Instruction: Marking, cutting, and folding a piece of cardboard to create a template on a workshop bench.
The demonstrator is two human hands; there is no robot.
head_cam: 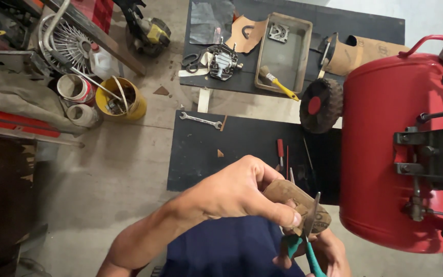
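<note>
Gasket sheet under the scissors, held over the floor

Gasket piece (296, 202), brown and flat with a cut-out outline, sits low in view, above the person's dark blue lap and just left of the red air tank (385, 149). Left hand (237, 192) has its grip clamped on the piece, thumb on top, fingers curled beneath. Right hand (329, 254) is mostly hidden below it; its grip is closed around the teal handles of the scissors (308, 236), whose blades are parted and bite into the piece's right edge.

On the floor, near the front edge of the closer black mat (232, 149), lie a red-handled screwdriver (280, 153) and thin rods. A combination wrench (200, 120) rests at that mat's far left corner. The farther mat carries a grey metal tray (283, 54) with a yellow-handled brush (278, 82) at its near edge, and a finned engine part (223, 61) to the tray's left. A yellow bucket (121, 100) stands well to the left.
</note>
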